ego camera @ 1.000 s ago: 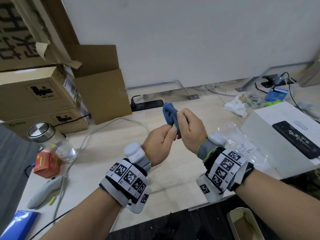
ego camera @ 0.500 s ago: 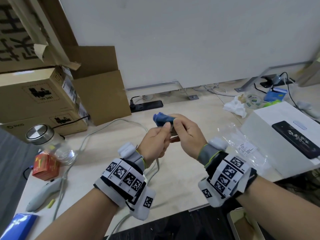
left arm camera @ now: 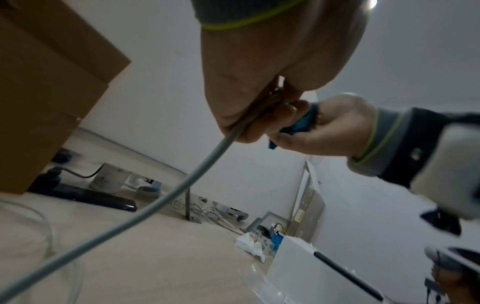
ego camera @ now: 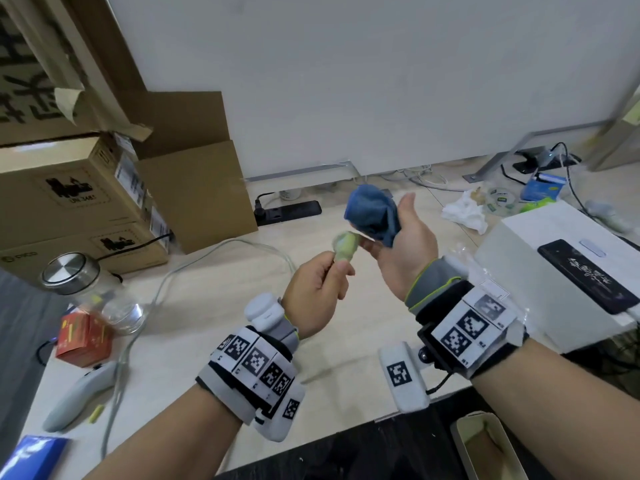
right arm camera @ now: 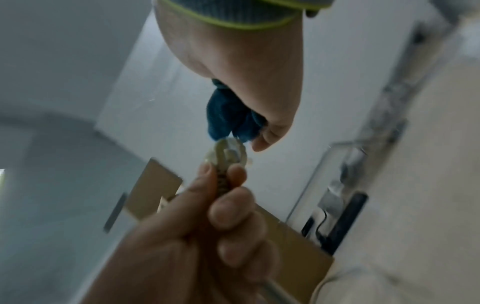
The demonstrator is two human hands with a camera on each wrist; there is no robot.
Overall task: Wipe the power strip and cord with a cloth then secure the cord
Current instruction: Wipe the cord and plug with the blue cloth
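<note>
My left hand point(ego camera: 341, 268) pinches the pale plug end point(ego camera: 344, 245) of the grey cord point(ego camera: 156, 299), which trails down to the table and off to the left. Just up and right of the plug, my right hand point(ego camera: 398, 233) grips a bunched blue cloth point(ego camera: 372, 213); the cloth is apart from the plug. The black power strip point(ego camera: 287, 213) lies at the back of the table by the wall. The left wrist view shows the cord point(left arm camera: 182, 185) running out of my fist. In the right wrist view the cloth point(right arm camera: 228, 115) hangs right above the plug point(right arm camera: 228, 152).
Stacked cardboard boxes point(ego camera: 69, 188) fill the left. A glass jar with a metal lid point(ego camera: 86, 292), a red carton point(ego camera: 83, 337) and a grey handset point(ego camera: 76, 400) sit front left. On the right stands a white box point(ego camera: 519, 265) carrying a black phone point(ego camera: 585, 275), with crumpled tissue point(ego camera: 464, 213) behind.
The right hand has drawn the cloth off the cord's end and lifted it up and right. The plug now shows bare in the left hand.
</note>
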